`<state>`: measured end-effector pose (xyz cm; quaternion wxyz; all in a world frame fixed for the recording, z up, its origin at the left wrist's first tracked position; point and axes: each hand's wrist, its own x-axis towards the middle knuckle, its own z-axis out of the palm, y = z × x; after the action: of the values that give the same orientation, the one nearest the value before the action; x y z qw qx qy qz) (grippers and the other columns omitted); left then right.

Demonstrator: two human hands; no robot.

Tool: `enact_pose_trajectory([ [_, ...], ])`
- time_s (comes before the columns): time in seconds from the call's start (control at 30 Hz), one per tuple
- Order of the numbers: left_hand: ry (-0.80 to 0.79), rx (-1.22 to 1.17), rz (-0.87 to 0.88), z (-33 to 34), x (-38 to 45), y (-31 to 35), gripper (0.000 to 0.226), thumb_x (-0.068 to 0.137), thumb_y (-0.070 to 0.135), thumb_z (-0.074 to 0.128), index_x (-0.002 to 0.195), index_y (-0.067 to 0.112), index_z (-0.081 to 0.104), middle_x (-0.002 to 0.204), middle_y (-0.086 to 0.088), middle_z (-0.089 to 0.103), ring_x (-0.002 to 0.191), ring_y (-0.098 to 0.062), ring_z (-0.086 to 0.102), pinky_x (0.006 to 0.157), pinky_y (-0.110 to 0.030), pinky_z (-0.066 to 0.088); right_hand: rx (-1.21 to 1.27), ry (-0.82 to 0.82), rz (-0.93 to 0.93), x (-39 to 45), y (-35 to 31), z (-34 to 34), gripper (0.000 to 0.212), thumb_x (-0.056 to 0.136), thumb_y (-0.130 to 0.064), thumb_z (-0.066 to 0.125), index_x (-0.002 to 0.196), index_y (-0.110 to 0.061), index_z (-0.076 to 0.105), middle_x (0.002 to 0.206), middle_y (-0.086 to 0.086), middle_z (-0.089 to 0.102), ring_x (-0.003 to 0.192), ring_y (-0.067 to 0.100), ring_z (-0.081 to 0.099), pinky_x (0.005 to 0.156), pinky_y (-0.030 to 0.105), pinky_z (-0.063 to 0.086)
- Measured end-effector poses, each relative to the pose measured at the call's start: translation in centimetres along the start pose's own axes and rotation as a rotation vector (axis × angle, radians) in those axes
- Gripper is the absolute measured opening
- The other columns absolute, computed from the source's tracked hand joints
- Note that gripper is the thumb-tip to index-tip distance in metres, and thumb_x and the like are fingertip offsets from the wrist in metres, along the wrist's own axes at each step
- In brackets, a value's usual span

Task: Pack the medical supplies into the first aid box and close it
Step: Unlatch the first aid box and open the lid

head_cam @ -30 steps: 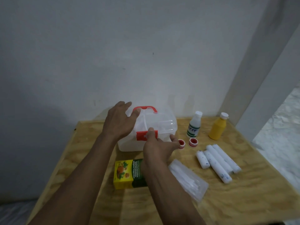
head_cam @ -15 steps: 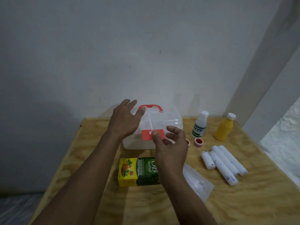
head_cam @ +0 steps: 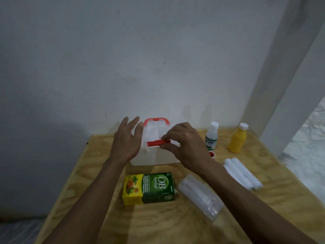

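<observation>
The plywood surface (head_cam: pixel 91 173) carries everything, and the translucent first aid box (head_cam: pixel 154 155) sits at its far middle, against the wall, lid down. The step in hand looks like opening the box: none of the supplies are packed yet. The left hand (head_cam: pixel 126 143) rests flat against the box's left side, fingers spread, its grip released and only steadying. The right hand (head_cam: pixel 184 145) pinches the red latch (head_cam: pixel 156 143) on the front between thumb and fingertips, so its grip is grasping the latch, which appears tilted up. Next the latch likely needs to come fully free and the lid swing back on its red handle (head_cam: pixel 156 120) side while the left hand holds the box.

In front lies the green and yellow medicine carton (head_cam: pixel 149 188), with a clear plastic packet (head_cam: pixel 200 198) just beside it. To the right lie white gauze rolls (head_cam: pixel 242 173), a yellow bottle (head_cam: pixel 237 140), a white bottle (head_cam: pixel 212 136) and a small red-capped pot (head_cam: pixel 212 154), partly hidden by the right wrist. Nothing blocks the lid.
</observation>
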<state>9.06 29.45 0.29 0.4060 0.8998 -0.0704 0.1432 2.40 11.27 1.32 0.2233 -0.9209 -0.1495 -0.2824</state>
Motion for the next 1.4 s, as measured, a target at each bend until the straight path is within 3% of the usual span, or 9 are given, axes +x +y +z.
enact_pose_trajectory([
  [0.33,0.067,-0.113,-0.059,-0.3,-1.3,0.2,0.053,0.098,0.051,0.038,0.144,0.025,0.040,0.153,-0.002,0.039,0.139,-0.024,0.037,0.109,-0.040,0.032,0.121,-0.040,0.025,0.6,-0.4,-1.1,0.020,0.086,-0.031,0.072,0.100,-0.016,0.076,0.102,0.000,0.074,0.097,0.018,0.062,0.083,0.042,0.052],
  [0.6,0.110,-0.292,-0.125,-0.9,-2.3,0.8,0.070,0.093,0.062,0.033,0.151,0.023,0.023,0.153,-0.009,0.037,0.135,-0.027,0.041,0.100,-0.035,0.034,0.162,-0.008,0.076,5.1,-1.4,-3.9,0.021,0.088,-0.032,0.071,0.104,-0.019,0.073,0.095,0.000,0.074,0.075,0.016,0.065,0.073,0.040,0.055],
  [0.73,0.040,-0.183,-0.092,-0.3,-2.3,0.0,0.082,0.086,0.070,0.037,0.152,0.026,0.016,0.158,-0.004,0.027,0.141,-0.026,0.033,0.110,-0.046,0.034,0.135,0.027,0.081,9.4,-1.0,-4.8,0.023,0.087,-0.027,0.072,0.107,-0.016,0.071,0.102,0.002,0.074,0.088,0.017,0.068,0.082,0.039,0.056],
  [0.93,-0.153,0.191,-0.004,0.4,-1.2,-1.2,0.083,0.088,0.071,0.036,0.153,0.024,0.018,0.163,0.001,0.007,0.150,-0.020,0.007,0.117,-0.046,0.022,0.092,0.106,0.087,14.8,0.7,-3.7,0.023,0.087,-0.025,0.073,0.107,-0.016,0.071,0.099,0.004,0.074,0.085,0.020,0.068,0.079,0.043,0.058],
  [1.1,-0.177,0.257,-0.021,0.7,-1.0,-1.4,0.081,0.090,0.067,0.035,0.154,0.024,0.011,0.164,0.001,-0.001,0.150,-0.019,0.001,0.117,-0.044,0.019,0.080,0.167,0.124,17.0,1.7,-2.5,0.024,0.091,-0.023,0.068,0.113,-0.014,0.068,0.106,0.006,0.073,0.090,0.022,0.068,0.084,0.041,0.057],
  [1.4,-0.144,0.273,-0.013,1.1,-1.2,-1.6,0.073,0.091,0.065,0.033,0.153,0.028,0.017,0.164,0.002,0.000,0.150,-0.019,0.002,0.116,-0.043,0.021,-0.024,0.288,0.121,19.1,3.0,0.5,0.031,0.093,-0.024,0.065,0.121,-0.013,0.062,0.115,0.009,0.067,0.094,0.025,0.066,0.083,0.041,0.057],
])
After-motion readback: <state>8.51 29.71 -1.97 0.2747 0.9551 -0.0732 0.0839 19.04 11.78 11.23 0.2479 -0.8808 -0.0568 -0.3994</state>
